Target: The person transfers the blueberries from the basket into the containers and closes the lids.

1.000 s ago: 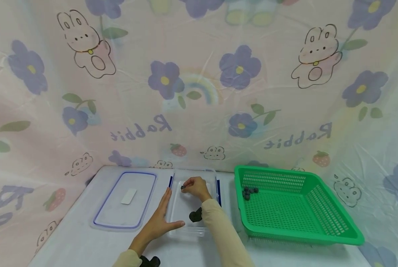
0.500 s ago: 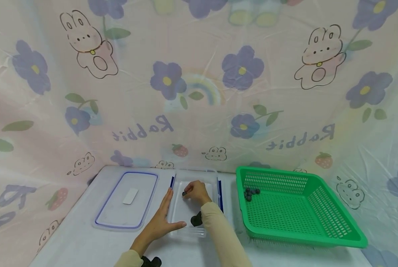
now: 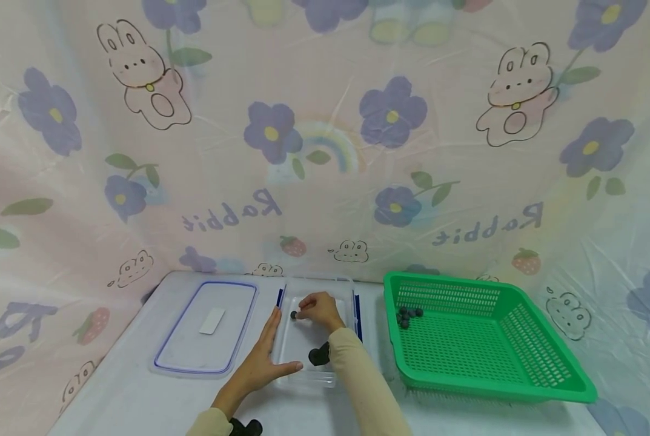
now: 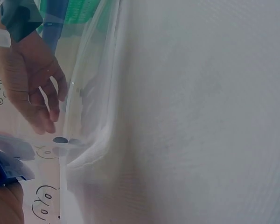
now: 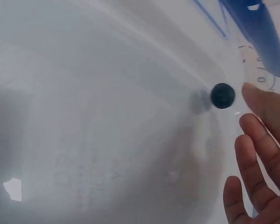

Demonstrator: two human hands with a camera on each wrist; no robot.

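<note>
Dark blue and round, the blueberry [image 3: 293, 315] lies loose on the floor of the clear plastic container [image 3: 314, 379], near its far left corner; the right wrist view shows it [image 5: 222, 95] sitting free just beyond the fingertips [image 5: 252, 125]. It looks small, light and soft-skinned, and on the smooth plastic it would likely roll at a touch. A gentle pinch across its middle with thumb and forefinger seems the place to take it, since a hard squeeze could burst it.

The right hand [image 3: 318, 309] is inside the container with fingers relaxed and apart, holding nothing, its tips just beside the berry. The left hand [image 3: 263, 358] lies flat and open against the container's left wall, fingers straight, thumb along the near rim. The container itself looks thin, stiff and slippery.

The bench [image 3: 117, 396] is covered in a pale, smooth sheet. To the left of the container lies its blue-rimmed lid [image 3: 205, 327], flat, with a white label on it. To the right stands a green slotted basket [image 3: 494, 357] with a small cluster of blueberries [image 3: 408, 315] in its far left corner. Behind and to both sides hangs a pink printed curtain [image 3: 325, 151] with rabbits and purple flowers, closing the bench in on three sides.
</note>
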